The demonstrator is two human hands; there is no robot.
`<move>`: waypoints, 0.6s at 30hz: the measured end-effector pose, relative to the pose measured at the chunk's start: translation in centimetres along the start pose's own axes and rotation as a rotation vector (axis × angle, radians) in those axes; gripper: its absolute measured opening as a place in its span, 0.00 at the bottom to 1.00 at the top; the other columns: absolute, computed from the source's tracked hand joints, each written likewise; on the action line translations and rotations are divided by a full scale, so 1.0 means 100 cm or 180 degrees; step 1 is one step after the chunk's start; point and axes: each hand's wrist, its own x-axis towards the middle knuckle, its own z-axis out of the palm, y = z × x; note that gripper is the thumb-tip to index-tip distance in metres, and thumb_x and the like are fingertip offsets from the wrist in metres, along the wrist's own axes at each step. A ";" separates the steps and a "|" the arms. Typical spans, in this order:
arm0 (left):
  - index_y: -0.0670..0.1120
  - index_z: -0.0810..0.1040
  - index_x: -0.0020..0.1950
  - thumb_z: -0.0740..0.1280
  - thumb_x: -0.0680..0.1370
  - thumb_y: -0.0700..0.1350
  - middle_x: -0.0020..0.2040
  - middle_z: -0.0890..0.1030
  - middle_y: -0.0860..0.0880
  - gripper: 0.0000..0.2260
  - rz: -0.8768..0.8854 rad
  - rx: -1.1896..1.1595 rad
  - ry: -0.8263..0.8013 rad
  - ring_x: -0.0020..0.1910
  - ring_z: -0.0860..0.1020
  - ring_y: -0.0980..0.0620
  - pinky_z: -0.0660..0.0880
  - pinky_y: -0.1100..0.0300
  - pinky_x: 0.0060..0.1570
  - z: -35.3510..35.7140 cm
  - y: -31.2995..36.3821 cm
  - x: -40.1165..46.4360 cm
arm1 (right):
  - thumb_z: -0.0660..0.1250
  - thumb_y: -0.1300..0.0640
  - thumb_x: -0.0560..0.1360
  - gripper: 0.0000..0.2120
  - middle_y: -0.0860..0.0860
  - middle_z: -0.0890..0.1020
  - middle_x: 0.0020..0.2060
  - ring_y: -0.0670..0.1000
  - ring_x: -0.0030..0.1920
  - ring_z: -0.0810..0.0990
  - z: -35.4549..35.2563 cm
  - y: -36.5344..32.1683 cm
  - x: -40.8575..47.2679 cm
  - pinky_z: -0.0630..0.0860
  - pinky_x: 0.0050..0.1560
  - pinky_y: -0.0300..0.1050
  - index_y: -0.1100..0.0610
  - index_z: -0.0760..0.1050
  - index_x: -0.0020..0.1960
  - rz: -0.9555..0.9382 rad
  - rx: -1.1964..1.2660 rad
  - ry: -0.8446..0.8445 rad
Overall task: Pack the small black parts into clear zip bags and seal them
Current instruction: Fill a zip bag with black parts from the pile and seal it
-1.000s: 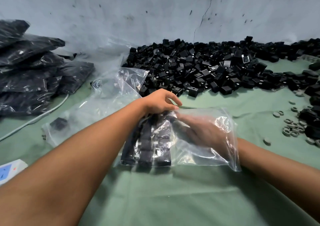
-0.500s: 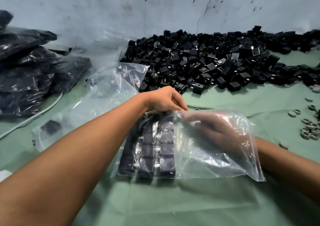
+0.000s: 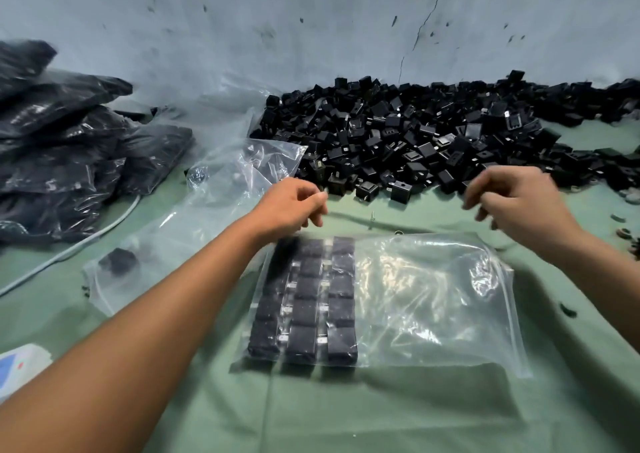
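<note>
Both hands are up off the bag and over the green cloth (image 3: 346, 418). The left hand (image 3: 291, 206) hovers just past the bag's far left corner, fingers loosely curled with nothing in them. The right hand (image 3: 516, 199) hangs above the far right corner, fingers drooping and relaxed, also holding nothing; it is blurred at the fingertips. Between and below them the clear zip bag (image 3: 426, 300) lies flat on the cloth, its zip edge on the right side, and whether that edge is closed I cannot tell. Inside, against the left end, three neat rows of black parts (image 3: 308, 300) sit side by side; the rest of the bag is just crinkled film. Beyond the hands, a big heap of loose black parts (image 3: 415, 140) stretches along the wall. To the left lie empty clear bags (image 3: 221, 189), and farther left a stack of filled bags (image 3: 62, 147).
</note>
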 end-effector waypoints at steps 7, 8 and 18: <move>0.51 0.84 0.41 0.75 0.78 0.48 0.38 0.84 0.51 0.05 0.0183 0.0592 -0.0006 0.41 0.82 0.47 0.79 0.52 0.44 -0.006 -0.012 -0.038 | 0.66 0.58 0.80 0.22 0.55 0.71 0.71 0.60 0.67 0.67 0.067 -0.018 0.055 0.67 0.70 0.54 0.48 0.75 0.73 -0.0939 -0.2184 -0.1538; 0.53 0.85 0.41 0.76 0.76 0.47 0.38 0.84 0.54 0.05 0.0174 0.0583 -0.0040 0.41 0.83 0.48 0.80 0.52 0.44 -0.007 -0.011 -0.039 | 0.67 0.57 0.80 0.19 0.56 0.71 0.69 0.60 0.65 0.66 0.071 -0.015 0.057 0.67 0.68 0.52 0.49 0.77 0.70 -0.1004 -0.2287 -0.1477; 0.53 0.84 0.46 0.76 0.75 0.50 0.45 0.82 0.55 0.03 0.0375 0.1285 0.0415 0.49 0.79 0.53 0.77 0.52 0.53 0.008 0.005 -0.049 | 0.79 0.60 0.71 0.19 0.51 0.77 0.52 0.54 0.51 0.77 0.048 -0.013 0.034 0.73 0.50 0.47 0.53 0.75 0.57 -0.0551 -0.1256 -0.0832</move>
